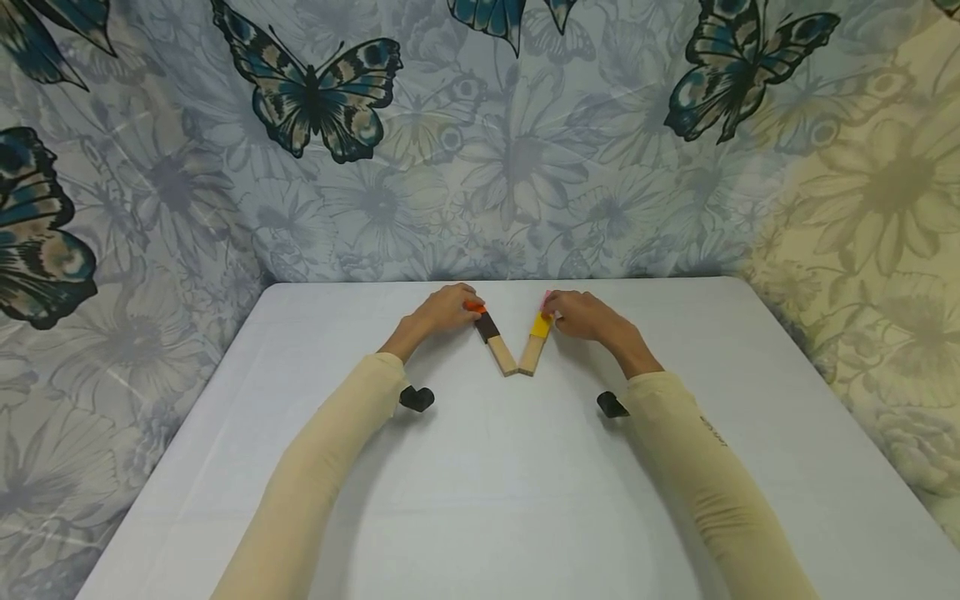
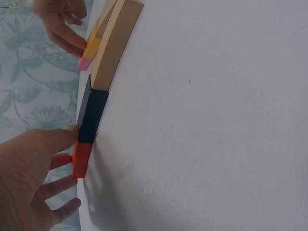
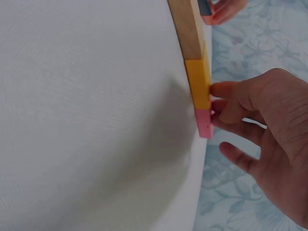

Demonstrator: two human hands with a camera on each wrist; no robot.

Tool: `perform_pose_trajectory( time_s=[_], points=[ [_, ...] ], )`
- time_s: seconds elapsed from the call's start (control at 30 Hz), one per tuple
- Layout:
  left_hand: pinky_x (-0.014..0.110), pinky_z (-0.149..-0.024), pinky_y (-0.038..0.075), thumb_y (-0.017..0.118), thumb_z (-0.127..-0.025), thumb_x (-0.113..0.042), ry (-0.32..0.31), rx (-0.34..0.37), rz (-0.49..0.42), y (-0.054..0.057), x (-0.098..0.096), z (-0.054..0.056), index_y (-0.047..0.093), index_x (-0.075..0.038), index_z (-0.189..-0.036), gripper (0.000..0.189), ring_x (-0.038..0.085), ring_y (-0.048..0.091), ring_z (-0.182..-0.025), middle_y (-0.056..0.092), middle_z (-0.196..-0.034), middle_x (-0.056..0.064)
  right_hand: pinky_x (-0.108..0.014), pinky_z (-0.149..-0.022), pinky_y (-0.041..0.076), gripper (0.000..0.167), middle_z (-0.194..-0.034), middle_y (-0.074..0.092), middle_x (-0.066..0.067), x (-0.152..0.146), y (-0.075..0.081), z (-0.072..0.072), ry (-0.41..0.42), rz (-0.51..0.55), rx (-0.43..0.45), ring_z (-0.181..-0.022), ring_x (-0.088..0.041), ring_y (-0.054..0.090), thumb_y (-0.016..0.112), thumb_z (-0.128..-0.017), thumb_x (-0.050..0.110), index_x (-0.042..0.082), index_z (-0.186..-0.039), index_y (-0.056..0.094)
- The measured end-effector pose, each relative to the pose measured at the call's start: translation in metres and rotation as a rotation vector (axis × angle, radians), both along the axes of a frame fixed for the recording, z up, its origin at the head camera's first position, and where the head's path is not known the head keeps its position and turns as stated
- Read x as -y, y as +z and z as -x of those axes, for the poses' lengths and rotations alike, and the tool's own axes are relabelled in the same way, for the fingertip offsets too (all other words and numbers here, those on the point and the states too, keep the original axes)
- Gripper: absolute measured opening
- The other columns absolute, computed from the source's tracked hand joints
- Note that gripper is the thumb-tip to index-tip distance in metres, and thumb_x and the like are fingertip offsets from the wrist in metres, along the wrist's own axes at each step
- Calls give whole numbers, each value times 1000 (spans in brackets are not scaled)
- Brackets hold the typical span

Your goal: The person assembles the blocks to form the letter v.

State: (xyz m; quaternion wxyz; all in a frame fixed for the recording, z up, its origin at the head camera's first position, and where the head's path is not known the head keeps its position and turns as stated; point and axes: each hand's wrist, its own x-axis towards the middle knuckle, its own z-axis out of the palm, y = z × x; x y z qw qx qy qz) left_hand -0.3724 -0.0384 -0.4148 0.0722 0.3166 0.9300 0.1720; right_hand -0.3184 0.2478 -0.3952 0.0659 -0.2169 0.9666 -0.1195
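Two short rows of wooden blocks form a V on the white table. The left row has a plain wood block [image 2: 117,44], a dark block [image 2: 93,118] and an orange-red block [image 2: 81,160]. In the right row are another plain wood block [image 3: 186,29], a yellow block [image 3: 197,84] and a pink block [image 3: 204,124] at the far end. My left hand [image 1: 446,308] touches the outer end of its row, with relaxed fingertips along the dark and orange-red blocks. Loosely bent fingertips of my right hand [image 1: 588,315] rest against the yellow and pink blocks.
The white table [image 1: 487,483] has its back edge just beyond the hands, against a butterfly-and-flower patterned cloth [image 1: 517,167]. Small black pieces [image 1: 417,398] stick out at both sleeve cuffs. The plain blocks' near ends meet at the V's point.
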Motion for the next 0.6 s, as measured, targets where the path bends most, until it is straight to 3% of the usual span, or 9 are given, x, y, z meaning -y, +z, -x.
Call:
perform_pose_trajectory(
  time_s=[0.4,0.53,0.6],
  points=[
    [50,-123,41,63,-105,-23,-14,-10,-2,0,-5,-3,65,-7,-142,40,37,51,-146,54,-156,17,-51,-105,54,34,-138,66,-17,0,-3,-1,-20,-15,6,-118,-34,66,53,-95,-4,-2,-122,74],
    [54,-124,38,62,-106,-23,-10,-6,-41,0,-5,-5,56,-12,-152,47,40,45,-151,45,-164,19,-64,-113,45,43,-148,59,-20,-5,-3,-2,-21,7,21,-131,-40,60,52,-96,-1,0,-136,67],
    [56,-121,42,62,-106,-25,-8,-52,-59,2,-3,-9,51,-14,-156,52,40,44,-151,41,-166,19,-71,-116,37,48,-155,51,-22,-10,-1,-3,-32,2,14,-139,-45,54,52,-99,2,3,-147,57]
  ],
)
